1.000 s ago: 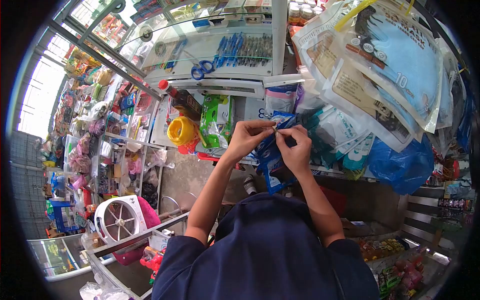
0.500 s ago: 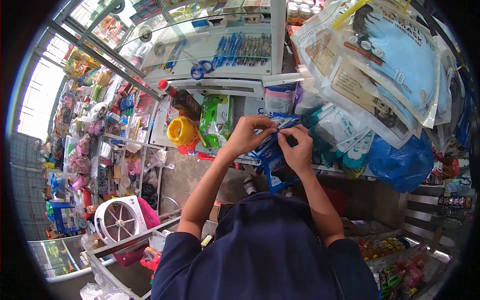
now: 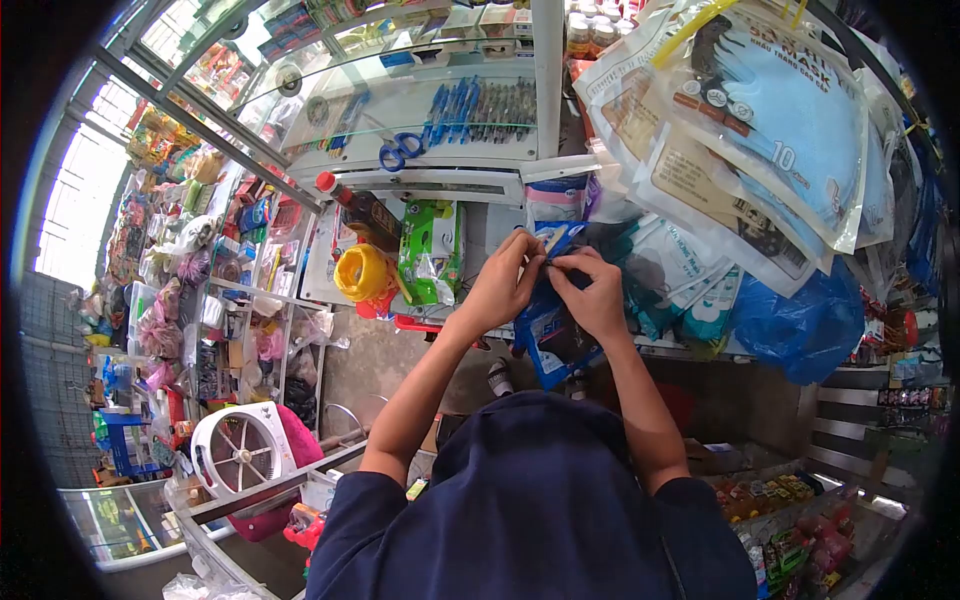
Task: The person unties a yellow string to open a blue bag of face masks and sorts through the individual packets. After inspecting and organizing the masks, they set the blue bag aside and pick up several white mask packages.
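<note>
My left hand (image 3: pixel 508 278) and my right hand (image 3: pixel 592 292) meet at the top of a blue packet (image 3: pixel 555 345), fingertips pinched close together on it. The packet hangs down below them, its lower part showing between my forearms. To the left of my left hand a green packet (image 3: pixel 432 250) lies on the counter. Beside that are a dark bottle with a red cap (image 3: pixel 368 215) and a roll of yellow material (image 3: pixel 362 273). What exactly the fingertips grip is too small to tell.
Large clear mask packages (image 3: pixel 770 130) hang at the upper right above a blue plastic bag (image 3: pixel 800 325). Blue scissors (image 3: pixel 401 151) and rows of pens stand in the glass case ahead. A white fan (image 3: pixel 242 452) is at the lower left.
The blue packet's lower part now shows more openly between my forearms. My left hand has turned more upright and shifted slightly down, still close to my right hand.
</note>
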### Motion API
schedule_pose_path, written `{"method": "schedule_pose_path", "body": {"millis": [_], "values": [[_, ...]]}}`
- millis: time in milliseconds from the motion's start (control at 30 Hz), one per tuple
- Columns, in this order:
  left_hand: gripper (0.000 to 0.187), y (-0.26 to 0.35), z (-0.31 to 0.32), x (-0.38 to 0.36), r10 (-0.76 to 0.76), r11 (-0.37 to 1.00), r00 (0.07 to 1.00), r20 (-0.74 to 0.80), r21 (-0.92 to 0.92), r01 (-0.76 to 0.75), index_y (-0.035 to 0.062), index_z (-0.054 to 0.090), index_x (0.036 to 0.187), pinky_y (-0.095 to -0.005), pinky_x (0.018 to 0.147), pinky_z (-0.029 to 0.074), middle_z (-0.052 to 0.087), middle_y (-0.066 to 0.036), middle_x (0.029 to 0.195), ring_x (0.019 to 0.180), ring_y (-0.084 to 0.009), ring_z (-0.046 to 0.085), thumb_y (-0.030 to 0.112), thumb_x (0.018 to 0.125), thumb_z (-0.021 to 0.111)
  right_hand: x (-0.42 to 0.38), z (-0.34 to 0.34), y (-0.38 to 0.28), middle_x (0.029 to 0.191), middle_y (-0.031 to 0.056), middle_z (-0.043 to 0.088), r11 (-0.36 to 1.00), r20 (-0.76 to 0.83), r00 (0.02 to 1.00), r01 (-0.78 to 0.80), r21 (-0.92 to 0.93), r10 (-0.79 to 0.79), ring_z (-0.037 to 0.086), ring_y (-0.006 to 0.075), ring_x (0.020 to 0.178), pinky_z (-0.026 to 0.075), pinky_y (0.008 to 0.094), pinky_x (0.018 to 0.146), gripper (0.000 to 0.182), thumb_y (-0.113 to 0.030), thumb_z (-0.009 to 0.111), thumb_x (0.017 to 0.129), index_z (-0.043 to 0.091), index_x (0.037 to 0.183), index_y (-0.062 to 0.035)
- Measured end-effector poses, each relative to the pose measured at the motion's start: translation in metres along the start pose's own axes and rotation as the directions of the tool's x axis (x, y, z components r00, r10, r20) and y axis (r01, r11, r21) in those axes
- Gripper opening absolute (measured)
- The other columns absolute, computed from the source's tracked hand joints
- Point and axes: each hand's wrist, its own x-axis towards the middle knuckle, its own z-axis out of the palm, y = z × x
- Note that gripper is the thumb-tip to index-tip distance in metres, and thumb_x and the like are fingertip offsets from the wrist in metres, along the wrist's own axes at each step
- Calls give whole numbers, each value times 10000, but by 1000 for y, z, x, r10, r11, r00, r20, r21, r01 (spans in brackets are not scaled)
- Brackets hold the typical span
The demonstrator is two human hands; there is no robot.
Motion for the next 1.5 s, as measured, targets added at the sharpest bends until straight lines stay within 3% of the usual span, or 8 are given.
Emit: {"method": "schedule_pose_path", "body": {"millis": [300, 467, 567, 1000, 1100, 1300, 1400, 1500], "values": [[78, 3, 5, 2, -16, 999, 998, -61, -30, 14, -37, 535, 1065, -378, 858, 488, 580, -187, 1010, 940, -350, 605, -36, 996, 570, 3, -5, 1, 938, 131, 762, 999, 33, 999, -35, -16, 36, 716, 202, 929, 542, 316, 861, 170, -15, 790, 858, 787, 1014, 53], [116, 6, 2, 3, 3, 1000, 998, -58, 2, -3, -24, 546, 1078, -408, 866, 496, 587, -180, 1026, 954, -371, 613, -31, 975, 599, 2, -2, -3, 933, 132, 770, 995, -53, 997, 54, -86, -58, 724, 238, 930, 527, 385, 1008, 178, -12, 804, 843, 793, 1013, 38], [170, 20, -7, 6, 174, 917, 984, -44, 372, -146, -3, 561, 1091, -447, 851, 499, 600, -166, 1042, 964, -389, 617, -21, 940, 638, 3, -3, -4, 941, 136, 775, 981, -75, 987, 134, -140, -145, 732, 267, 942, 507, 430, 1069, 174, -15, 813, 839, 800, 1010, 18], [131, 34, -15, 14, 122, 931, 989, -83, 355, -85, 2, 570, 1073, -471, 855, 500, 606, -177, 1033, 970, -408, 629, 9, 955, 628, 8, -1, -24, 983, 106, 776, 957, -260, 941, 154, -245, -218, 721, 277, 987, 461, 458, 1060, 235, -102, 805, 890, 791, 1122, -73], [139, 48, -19, 11, 71, 957, 993, -93, 289, -42, -13, 567, 1078, -458, 852, 507, 604, -195, 1029, 981, -418, 634, -27, 951, 621, 10, -11, -27, 1036, 97, 760, 902, -206, 932, 204, -380, -297, 697, 290, 1035, 464, 453, 1046, 199, -123, 794, 911, 778, 1105, -80], [126, 72, -31, 4, 74, 952, 991, -115, 303, -36, -17, 569, 1068, -464, 830, 502, 596, -199, 1010, 948, -423, 629, -23, 953, 621, 9, -14, -47, 1184, 101, 731, 956, -165, 974, 108, -273, -157, 638, 326, 1182, 441, 464, 1067, 94, -132, 771, 923, 749, 994, -74], [132, 76, -40, 3, 106, 920, 989, -102, 388, -58, -9, 572, 1064, -464, 826, 488, 591, -190, 1003, 948, -410, 617, -12, 947, 631, 21, -21, -63, 1314, 86, 691, 836, 38, 934, 335, -435, -355, 573, 343, 1309, 383, 489, 1147, 85, -129, 760, 914, 735, 969, -68], [152, 74, -49, 5, 159, 882, 986, -47, 456, -120, 6, 577, 1063, -455, 839, 468, 583, -169, 1017, 962, -388, 605, 1, 928, 648, 34, -31, -74, 1392, 65, 659, 788, 275, 885, 461, -409, -376, 517, 323, 1393, 314, 507, 1217, 79, -118, 735, 915, 719, 975, -70]]}}
